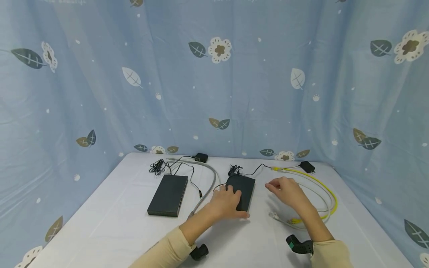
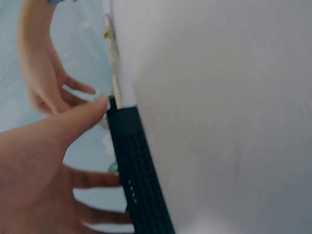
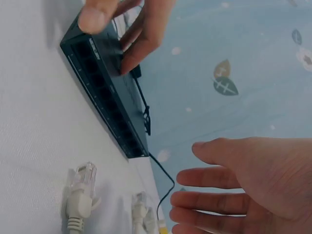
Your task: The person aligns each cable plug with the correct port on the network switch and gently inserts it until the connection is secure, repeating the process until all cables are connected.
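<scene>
My left hand (image 1: 225, 204) holds a black network switch (image 1: 247, 186) by its near part. Its thumb lies at the front corner and bent fingers rest on the top. In the right wrist view, a row of ports runs along the long side of the switch (image 3: 105, 95). My right hand (image 1: 287, 191) hovers to the right of it, holding nothing, its fingers (image 3: 209, 202) extended. Below that hand lie a white network cable (image 1: 279, 219) with a clear plug and a yellow network cable (image 1: 331, 193).
Another black network switch (image 1: 168, 195) lies on the left. A grey cable (image 1: 212, 182) curves between the two. Behind them are black power adapters (image 1: 201, 158) (image 1: 307, 167) and a bundled black cord (image 1: 156, 166). A leaf-patterned curtain (image 1: 214, 93) hangs behind the white table (image 1: 110, 223).
</scene>
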Available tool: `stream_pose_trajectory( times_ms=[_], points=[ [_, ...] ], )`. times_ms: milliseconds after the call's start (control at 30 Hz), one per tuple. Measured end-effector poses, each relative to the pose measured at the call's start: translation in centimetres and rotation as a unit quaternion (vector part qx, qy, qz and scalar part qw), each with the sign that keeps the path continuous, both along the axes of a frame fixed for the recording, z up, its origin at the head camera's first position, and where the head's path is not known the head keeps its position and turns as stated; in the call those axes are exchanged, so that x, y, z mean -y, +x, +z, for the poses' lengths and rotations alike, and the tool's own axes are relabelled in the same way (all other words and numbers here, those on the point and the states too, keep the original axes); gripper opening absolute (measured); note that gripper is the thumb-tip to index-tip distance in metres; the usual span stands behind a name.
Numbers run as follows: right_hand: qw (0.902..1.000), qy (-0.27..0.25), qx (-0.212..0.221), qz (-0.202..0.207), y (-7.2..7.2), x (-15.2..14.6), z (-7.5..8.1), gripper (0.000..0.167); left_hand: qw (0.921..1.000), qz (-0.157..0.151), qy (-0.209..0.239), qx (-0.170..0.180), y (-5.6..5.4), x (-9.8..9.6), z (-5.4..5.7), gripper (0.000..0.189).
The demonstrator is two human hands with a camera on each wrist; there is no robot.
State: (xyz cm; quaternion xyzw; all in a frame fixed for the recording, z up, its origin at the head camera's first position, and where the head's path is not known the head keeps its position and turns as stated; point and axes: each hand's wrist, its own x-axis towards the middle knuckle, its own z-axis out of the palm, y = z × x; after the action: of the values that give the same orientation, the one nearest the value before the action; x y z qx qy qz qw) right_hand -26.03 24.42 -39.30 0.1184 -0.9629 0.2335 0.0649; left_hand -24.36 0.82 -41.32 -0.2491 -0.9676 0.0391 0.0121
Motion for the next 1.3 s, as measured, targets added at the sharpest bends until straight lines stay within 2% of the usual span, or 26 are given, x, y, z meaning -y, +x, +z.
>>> stream_pose_trajectory(
  times_ms=[167,400,600,733,900,1067,1300],
  points=[
    [1.0,0.002,0.003,-0.001,-0.3,-0.4,-0.5,0.03,0.999,0.027,0.006,-0.035,0.3,-1.4,-0.4,0.082],
    [1.0,0.007,0.003,-0.001,-0.4,-0.5,-0.8,0.03,0.9986,0.019,0.007,-0.048,0.1,-1.3,-1.0,0.074],
    [0.9997,0.009,0.02,-0.007,-0.2,-0.7,-0.8,0.031,0.9998,-0.001,0.012,-0.018,-0.7,-0.1,-0.7,0.072],
    [0.9996,0.011,0.024,-0.005,-0.1,-0.9,-0.6,0.033,0.9993,-0.02,0.031,0.009,-1.1,1.2,-0.5,0.07],
    [0.9994,0.0,0.034,-0.007,-0.1,-1.2,-0.2,0.033,0.9967,-0.046,0.062,0.023,-1.5,2.8,-0.5,0.067],
    [0.999,-0.007,0.04,-0.018,-0.1,-1.6,-0.2,0.036,0.9921,-0.058,0.098,0.052,-1.7,4.0,-0.3,0.066],
    [0.9987,0.013,0.043,-0.023,-0.1,-2.3,-1.1,0.033,0.9946,-0.048,0.083,0.04,-1.6,4.6,-0.5,0.067]
  ],
)
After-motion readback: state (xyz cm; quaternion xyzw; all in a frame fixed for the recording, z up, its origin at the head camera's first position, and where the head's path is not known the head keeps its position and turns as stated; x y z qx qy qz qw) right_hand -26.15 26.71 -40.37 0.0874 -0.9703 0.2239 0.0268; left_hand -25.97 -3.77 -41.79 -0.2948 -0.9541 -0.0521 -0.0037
